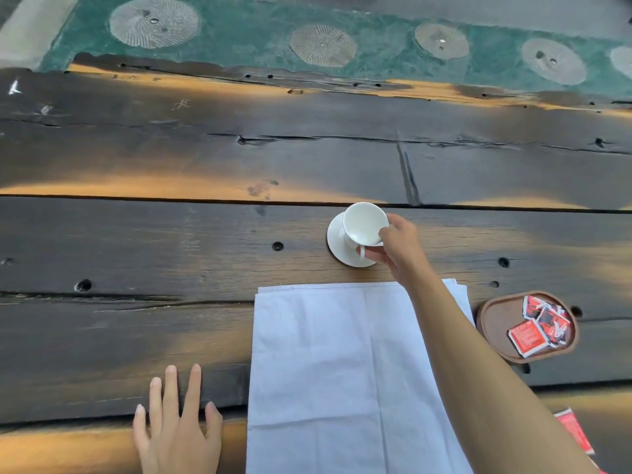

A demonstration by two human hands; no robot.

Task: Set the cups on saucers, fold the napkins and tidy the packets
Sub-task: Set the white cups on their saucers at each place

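Observation:
My right hand (396,244) reaches across the table and grips a white cup (362,224) by its handle. The cup is tilted toward me, and its base rests on a white saucer (337,241). A pale blue-white napkin (325,371) lies flat and unfolded in front of me, under my right forearm. Red and white packets (528,336) sit heaped in a brown oval tray (496,323) at the right. One more red packet (574,432) lies on the table by my right elbow. My left hand (178,425) rests flat on the table, fingers spread.
The table (205,251) is made of dark, worn wooden planks with cracks and bolt holes. Beyond its far edge is a green floor (246,39) with round mesh discs.

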